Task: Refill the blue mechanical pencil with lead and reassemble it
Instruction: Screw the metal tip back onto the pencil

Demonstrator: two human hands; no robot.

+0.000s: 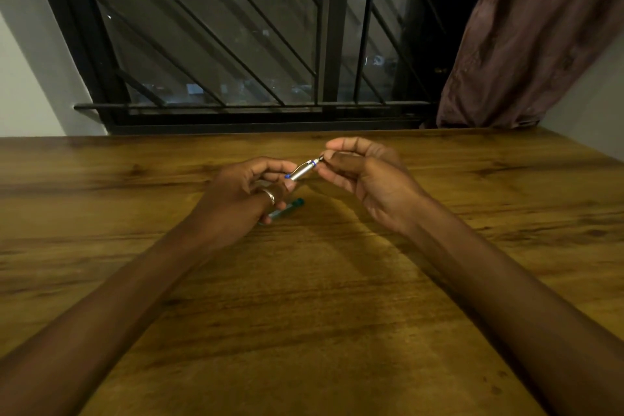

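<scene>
A: State of the hands?

B: Left hand (248, 186) pinches the lower end of the pencil (304, 169), held up off the bench (304, 280). Right hand (364, 176) has thumb and fingers closed at the pencil's upper end; whether they grip a cap, a lead or only the tip I can't tell, too small.

A: Axis?

B: Long axis runs from the left hand up and away toward the right hand, slanted. It spans the gap between both hands, touching each.

A: So what does the next move depend on?

B: My read: anything fed in or pushed on has to travel along that slant, from the right-hand end.

A: Anything else near?

B: A teal tube (287, 208) lies on the bench just under the left hand, partly hidden. Possibly the lead case.
</scene>
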